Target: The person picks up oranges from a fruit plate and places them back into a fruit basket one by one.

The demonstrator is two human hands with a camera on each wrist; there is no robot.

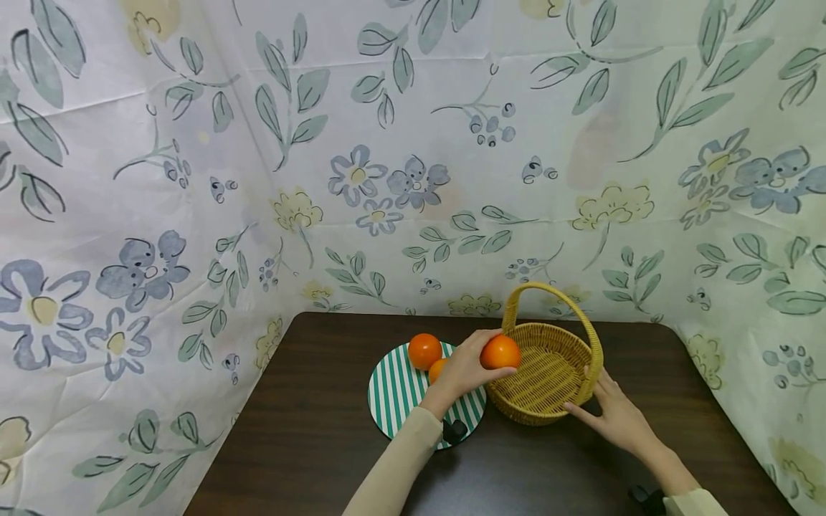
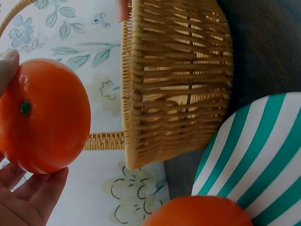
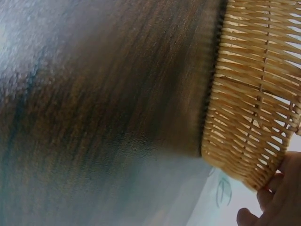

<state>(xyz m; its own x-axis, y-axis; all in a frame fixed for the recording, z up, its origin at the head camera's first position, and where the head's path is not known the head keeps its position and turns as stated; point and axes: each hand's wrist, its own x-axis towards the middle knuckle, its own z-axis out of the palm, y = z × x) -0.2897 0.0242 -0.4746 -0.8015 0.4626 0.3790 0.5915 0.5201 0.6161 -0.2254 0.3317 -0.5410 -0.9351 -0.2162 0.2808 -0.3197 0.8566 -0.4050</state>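
My left hand (image 1: 461,369) holds an orange (image 1: 500,352) between thumb and fingers, above the left rim of a yellow wicker basket (image 1: 538,369). The left wrist view shows the green stem end of this orange (image 2: 47,115), with fingertips (image 2: 49,190) against its underside. At the basket's right side, my right hand (image 1: 619,416) grips the wall near the base of the arched handle. The right wrist view has its fingers (image 3: 273,188) against the wicker. A round green-and-white striped plate (image 1: 387,390) lies left of the basket, with an orange (image 1: 424,351) and another orange (image 1: 437,369), partly hidden by my left hand.
Plate and basket stand on a dark brown wooden table (image 1: 310,416). Floral cloth (image 1: 400,251) hangs behind the table and along both sides. The basket's handle (image 1: 555,288) arches high over its opening.
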